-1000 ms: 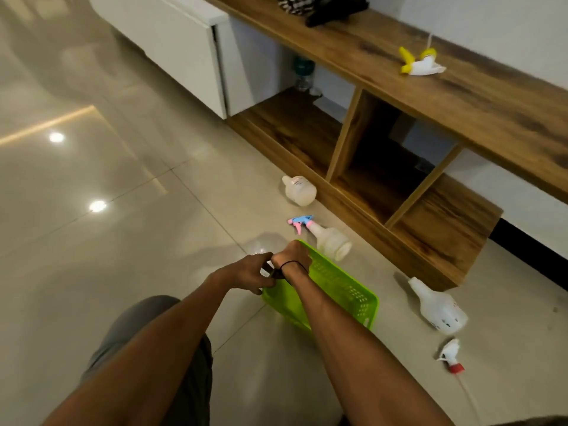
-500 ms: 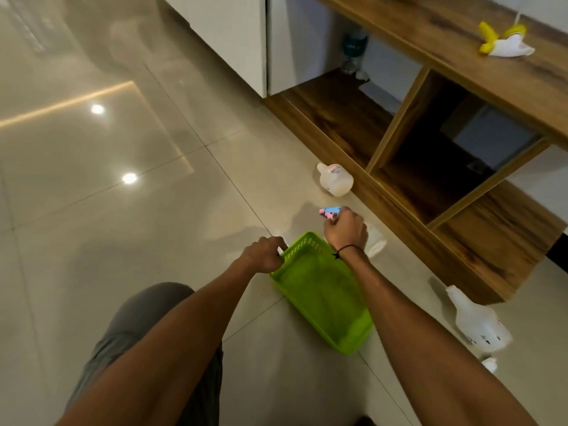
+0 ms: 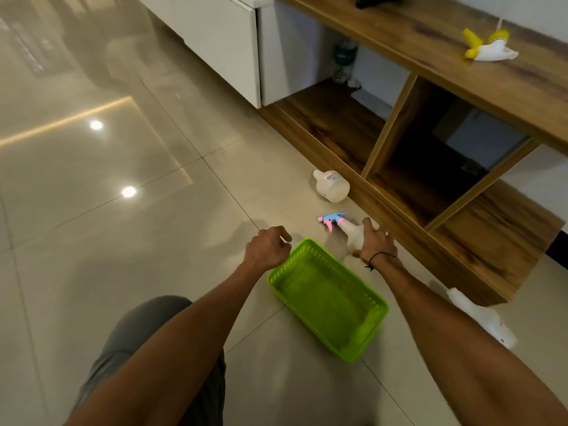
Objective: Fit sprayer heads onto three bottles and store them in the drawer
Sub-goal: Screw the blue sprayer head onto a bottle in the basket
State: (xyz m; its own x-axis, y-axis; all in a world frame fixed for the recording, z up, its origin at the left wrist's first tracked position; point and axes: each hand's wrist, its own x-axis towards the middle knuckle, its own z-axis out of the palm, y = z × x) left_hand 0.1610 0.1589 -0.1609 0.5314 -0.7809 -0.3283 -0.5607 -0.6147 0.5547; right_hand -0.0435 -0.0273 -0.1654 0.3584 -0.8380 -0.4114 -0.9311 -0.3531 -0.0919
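Observation:
A white bottle with a blue-and-pink sprayer head point(image 3: 350, 230) lies on the floor just beyond the green basket point(image 3: 365, 336). My right hand point(image 3: 373, 244) is closed around that bottle's body. My left hand point(image 3: 267, 247) hovers at the basket's far left corner with curled fingers and nothing in it. A second white bottle point(image 3: 332, 186) without a head lies farther off, against the wooden shelf unit. A third headless bottle point(image 3: 482, 318) lies at the right, partly behind my right forearm. A yellow-and-white sprayer head point(image 3: 488, 49) rests on the shelf top.
The low wooden shelf unit point(image 3: 399, 210) with open compartments runs along the right. A white cabinet point(image 3: 221, 41) stands at the back. A plastic water bottle point(image 3: 344, 61) stands in the back compartment. My knee in grey shorts point(image 3: 144, 333) is at the lower left.
My left hand has let go of the basket, which now lies flat on the floor. My right hand has gone from the sprayer head to the bottle's body.

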